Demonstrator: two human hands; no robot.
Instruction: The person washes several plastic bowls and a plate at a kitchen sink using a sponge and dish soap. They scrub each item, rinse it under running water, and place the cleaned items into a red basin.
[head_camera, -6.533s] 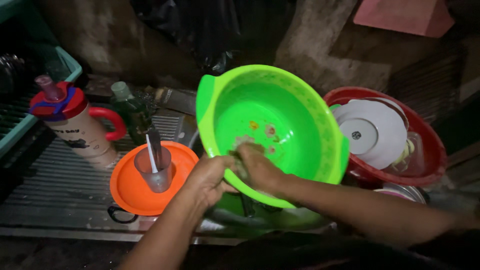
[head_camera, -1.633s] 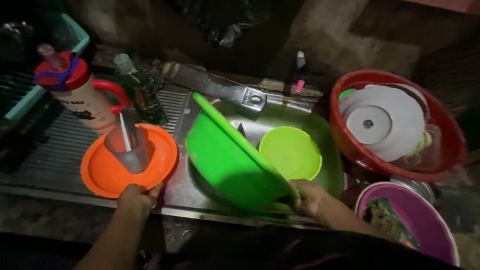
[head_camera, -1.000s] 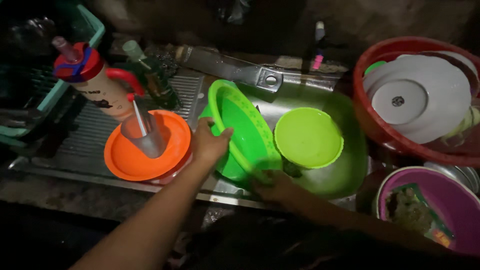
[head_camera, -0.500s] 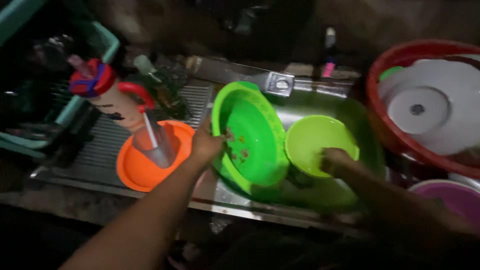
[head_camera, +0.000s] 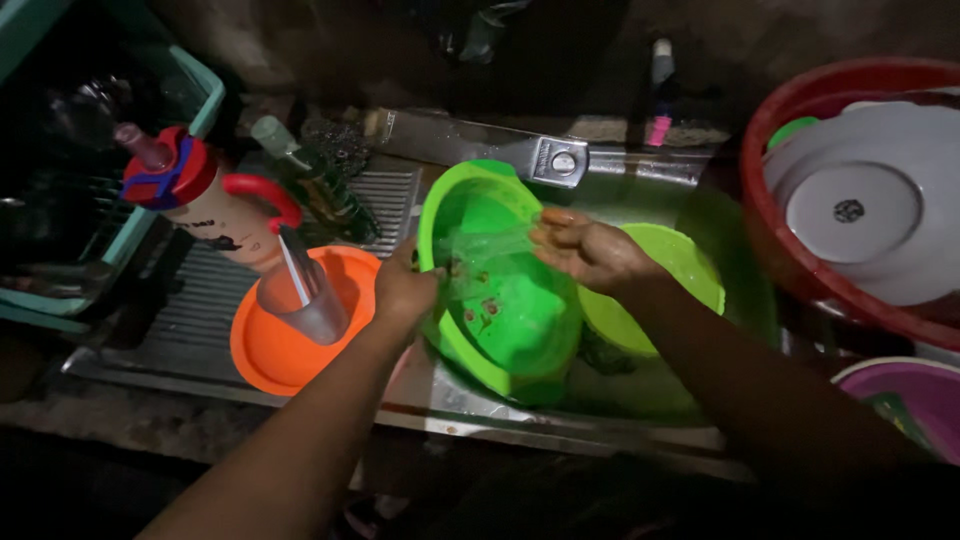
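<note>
- Left hand (head_camera: 403, 290): fingers clamped on the green basin (head_camera: 500, 290) rim, orange plate (head_camera: 290, 330) just left.
- Right hand (head_camera: 585, 250): fingers pinched on a clear plastic film (head_camera: 485, 250) inside it.

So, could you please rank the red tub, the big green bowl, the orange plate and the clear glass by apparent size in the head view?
1. Red tub, though cut off by the frame.
2. Big green bowl and orange plate: too alike to rank.
3. Clear glass, plainly smallest.
</note>
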